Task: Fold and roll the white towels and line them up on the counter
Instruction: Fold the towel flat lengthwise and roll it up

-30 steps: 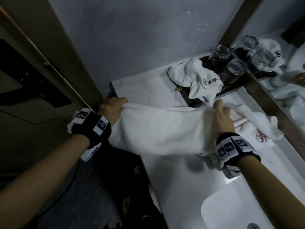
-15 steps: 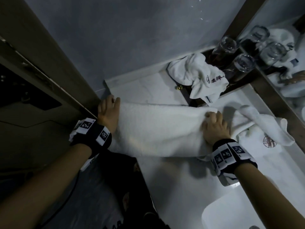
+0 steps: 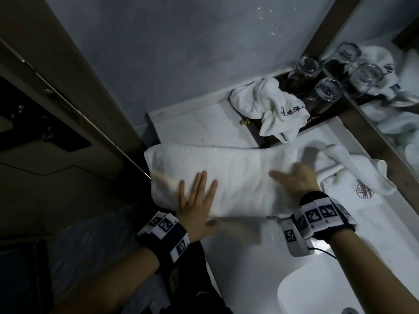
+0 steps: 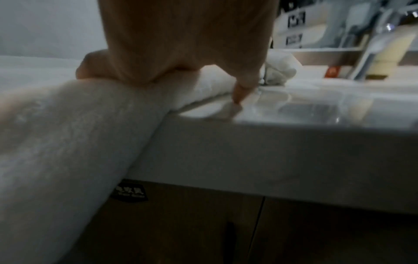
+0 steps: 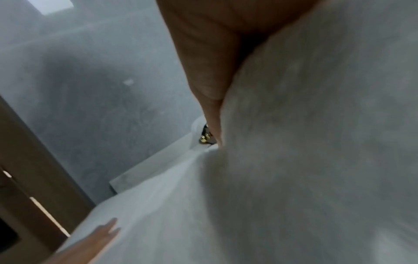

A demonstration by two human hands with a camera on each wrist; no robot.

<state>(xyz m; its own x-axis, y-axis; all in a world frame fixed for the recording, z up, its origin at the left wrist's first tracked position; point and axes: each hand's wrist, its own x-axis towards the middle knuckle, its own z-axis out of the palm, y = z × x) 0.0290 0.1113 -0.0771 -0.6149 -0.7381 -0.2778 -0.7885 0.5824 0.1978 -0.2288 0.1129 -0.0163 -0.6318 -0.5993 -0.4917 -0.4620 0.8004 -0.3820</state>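
A long folded white towel (image 3: 229, 171) lies across the left end of the white counter (image 3: 256, 266), its near left part hanging over the front edge (image 4: 56, 142). My left hand (image 3: 197, 196) lies flat on its near left part with fingers spread and straight. My right hand (image 3: 294, 180) presses flat on the towel's right part (image 5: 316, 142); it is blurred. A crumpled white towel (image 3: 269, 107) with a logo sits at the back. Another loose white towel (image 3: 353, 177) with a red emblem lies to the right.
Two upturned glasses (image 3: 317, 87) stand on a dark tray (image 3: 260, 132) against the mirror (image 3: 385, 75). A sink basin (image 3: 317, 295) is at the near right. A dark wooden door frame (image 3: 68, 98) borders the counter's left end, and the grey wall (image 3: 181, 53) is behind.
Both hands have let go of the towel's ends and moved nearer to me. They now lie flat on top of the towel, which rests on the counter.
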